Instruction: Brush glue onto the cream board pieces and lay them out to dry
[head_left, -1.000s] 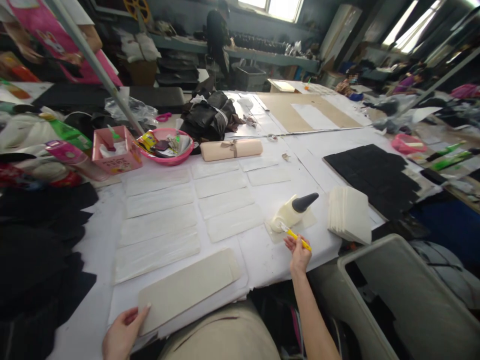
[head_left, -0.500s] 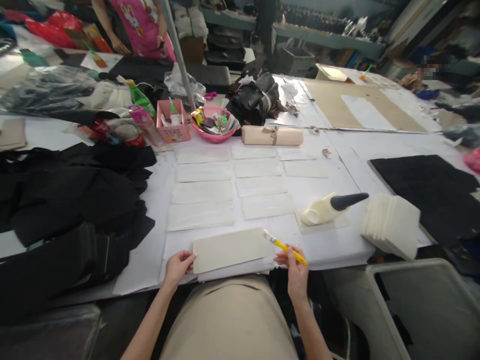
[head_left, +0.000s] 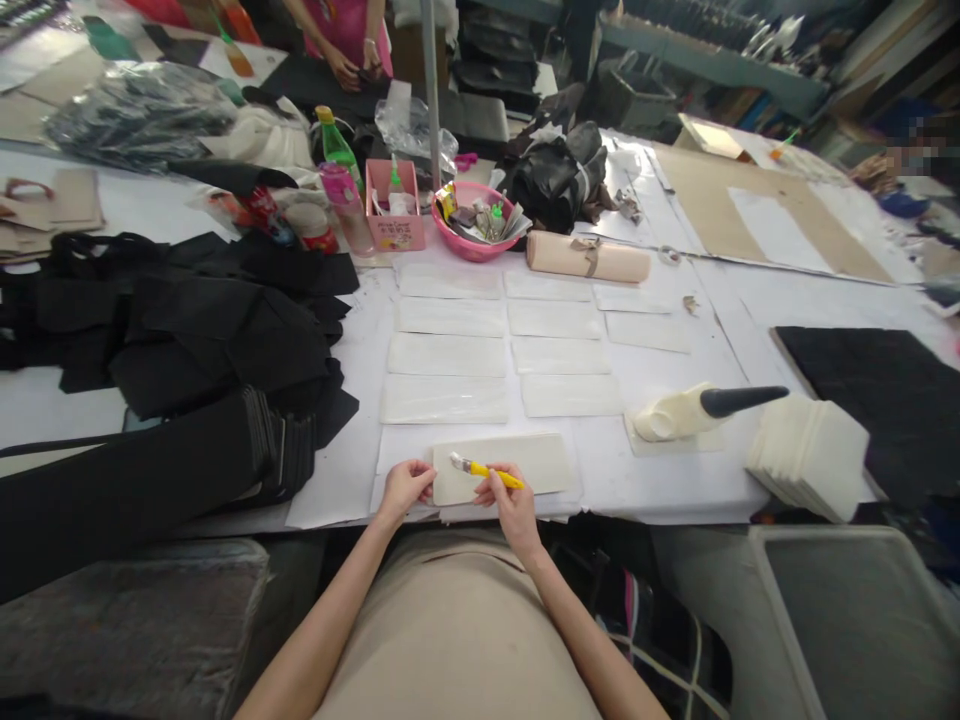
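Observation:
A yellow-handled brush (head_left: 504,478) is gripped in my right hand (head_left: 511,505), its pale bristles against the left part of a cream rectangular panel (head_left: 531,464). The panel lies flat at the table's front edge. At its left end, my left hand (head_left: 407,488) pinches the edge between thumb and fingers. Beyond it, several whitish rectangular pieces (head_left: 447,354) lie in columns on the white table covering. To the right, a cream bottle with a long black nozzle (head_left: 675,413) lies tilted on a small sheet.
Black cut pieces (head_left: 202,330) are heaped at left. A stack of cream panels (head_left: 810,455) and black sheets (head_left: 877,390) sit at right. Behind are a pink basket (head_left: 476,240), a pink box (head_left: 395,232) and a beige roll (head_left: 589,258). A grey bin (head_left: 761,560) stands below; another person's hands (head_left: 356,70) show across the table.
My right hand has carried the brush leftward from the panel's right end to its left part. My left hand stays at the panel's left end. The camera view has shifted.

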